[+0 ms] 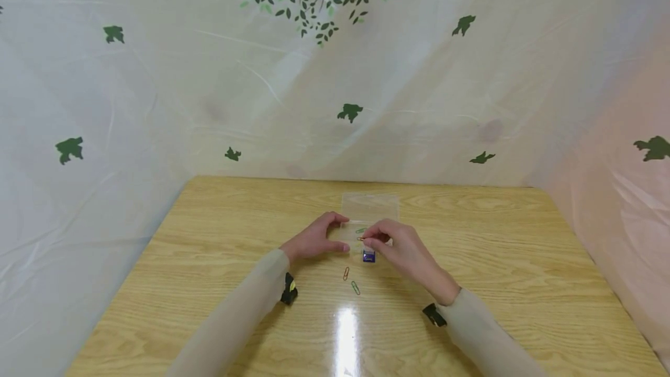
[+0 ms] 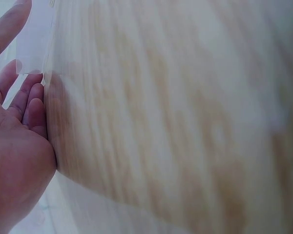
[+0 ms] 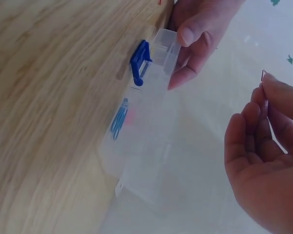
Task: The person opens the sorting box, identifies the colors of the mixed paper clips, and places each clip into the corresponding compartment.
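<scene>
A clear plastic box (image 1: 350, 235) lies on the table with its lid (image 1: 370, 207) swung back. My left hand (image 1: 317, 237) grips the box's left end, thumb at the near corner and fingers at the far one. Over the box, my right hand (image 1: 400, 247) pinches a red paper clip (image 3: 263, 76) between thumb and fingertips. A green paper clip (image 1: 361, 230) shows inside the box; the right wrist view has blue-green clips (image 3: 119, 119) there. A small dark blue piece (image 1: 369, 256) with pale lettering sits at the near side of the box.
Nearer me on the wooden table (image 1: 235, 220) lie a red paper clip (image 1: 346, 273) and a green paper clip (image 1: 356, 288). Pale sheeting (image 1: 293, 103) with green leaf shapes rises behind the table and along both sides.
</scene>
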`<action>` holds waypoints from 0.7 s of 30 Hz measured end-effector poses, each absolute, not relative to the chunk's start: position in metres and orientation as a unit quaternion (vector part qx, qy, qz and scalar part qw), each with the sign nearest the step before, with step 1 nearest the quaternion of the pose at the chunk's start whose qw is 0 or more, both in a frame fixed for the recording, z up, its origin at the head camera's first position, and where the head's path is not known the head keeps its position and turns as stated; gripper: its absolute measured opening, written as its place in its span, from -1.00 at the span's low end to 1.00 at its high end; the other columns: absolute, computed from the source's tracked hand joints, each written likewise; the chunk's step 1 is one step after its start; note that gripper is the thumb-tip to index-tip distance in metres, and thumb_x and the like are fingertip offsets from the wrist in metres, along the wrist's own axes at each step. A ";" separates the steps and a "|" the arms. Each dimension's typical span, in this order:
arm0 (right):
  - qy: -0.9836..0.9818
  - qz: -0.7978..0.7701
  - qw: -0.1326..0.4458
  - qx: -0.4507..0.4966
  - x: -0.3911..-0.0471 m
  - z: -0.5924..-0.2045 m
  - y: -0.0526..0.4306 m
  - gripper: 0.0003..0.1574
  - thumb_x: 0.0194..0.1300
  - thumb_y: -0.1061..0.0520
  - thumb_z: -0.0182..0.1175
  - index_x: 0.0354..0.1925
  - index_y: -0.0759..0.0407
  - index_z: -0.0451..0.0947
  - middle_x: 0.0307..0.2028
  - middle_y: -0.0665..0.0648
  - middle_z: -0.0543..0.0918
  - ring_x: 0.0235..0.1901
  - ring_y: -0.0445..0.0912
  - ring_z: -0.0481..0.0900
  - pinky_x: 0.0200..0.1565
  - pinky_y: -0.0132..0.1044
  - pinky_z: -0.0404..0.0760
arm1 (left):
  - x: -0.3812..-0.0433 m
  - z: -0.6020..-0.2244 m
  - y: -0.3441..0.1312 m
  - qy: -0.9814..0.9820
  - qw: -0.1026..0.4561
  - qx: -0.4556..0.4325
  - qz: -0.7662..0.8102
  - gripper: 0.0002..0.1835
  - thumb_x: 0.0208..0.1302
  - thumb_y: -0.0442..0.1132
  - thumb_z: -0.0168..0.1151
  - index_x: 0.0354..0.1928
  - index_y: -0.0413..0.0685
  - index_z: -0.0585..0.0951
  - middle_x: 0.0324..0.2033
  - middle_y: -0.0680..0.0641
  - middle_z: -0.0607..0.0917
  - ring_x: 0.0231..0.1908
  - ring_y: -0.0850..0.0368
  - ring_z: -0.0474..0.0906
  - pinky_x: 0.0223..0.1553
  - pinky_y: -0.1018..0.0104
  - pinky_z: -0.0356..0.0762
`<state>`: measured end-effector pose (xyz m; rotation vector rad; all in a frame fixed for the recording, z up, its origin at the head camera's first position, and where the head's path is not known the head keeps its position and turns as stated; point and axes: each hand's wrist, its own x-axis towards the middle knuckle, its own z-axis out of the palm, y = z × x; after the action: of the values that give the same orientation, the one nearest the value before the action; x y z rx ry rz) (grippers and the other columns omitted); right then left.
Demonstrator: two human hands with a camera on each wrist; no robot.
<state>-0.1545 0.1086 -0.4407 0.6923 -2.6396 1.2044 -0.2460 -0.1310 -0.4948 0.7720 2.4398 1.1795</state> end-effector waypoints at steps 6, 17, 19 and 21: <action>-0.884 0.394 0.107 0.228 -0.164 -0.444 0.104 -0.91 0.38 0.23 0.37 -0.15 0.09 0.73 -0.22 -0.05 0.74 -0.26 -0.20 0.66 -0.21 -0.30 0.68 | -0.246 -0.495 -0.132 0.854 0.158 0.275 0.412 -0.25 0.29 -0.06 0.50 0.44 -0.07 0.40 0.35 -0.11 0.46 0.38 -0.05 0.35 0.46 0.05 0.24; -0.893 0.383 0.122 0.204 -0.183 -0.445 0.094 -0.90 0.41 0.25 0.34 -0.12 0.12 0.73 -0.20 0.00 0.74 -0.22 -0.15 0.67 -0.14 -0.20 0.69 | -0.253 -0.494 -0.133 0.852 0.168 0.278 0.410 -0.25 0.30 -0.07 0.49 0.45 -0.06 0.39 0.36 -0.11 0.45 0.38 -0.04 0.34 0.46 0.06 0.25; -0.894 0.383 0.119 0.197 -0.186 -0.445 0.092 -0.90 0.42 0.24 0.33 -0.11 0.13 0.73 -0.20 0.01 0.73 -0.21 -0.14 0.67 -0.13 -0.18 0.69 | -0.254 -0.494 -0.133 0.851 0.169 0.280 0.411 -0.25 0.30 -0.07 0.49 0.44 -0.07 0.40 0.36 -0.11 0.45 0.38 -0.04 0.34 0.46 0.05 0.25; -0.897 0.382 0.116 0.189 -0.189 -0.446 0.090 -0.90 0.42 0.24 0.33 -0.11 0.13 0.73 -0.20 0.02 0.73 -0.21 -0.13 0.67 -0.13 -0.18 0.69 | -0.255 -0.493 -0.134 0.850 0.168 0.282 0.413 -0.26 0.30 -0.07 0.49 0.44 -0.09 0.40 0.35 -0.13 0.45 0.38 -0.06 0.35 0.45 0.04 0.27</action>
<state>-0.1893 0.0896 -0.4458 0.5549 -2.6272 1.1175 -0.2553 -0.1338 -0.4933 0.8015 2.4160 1.1740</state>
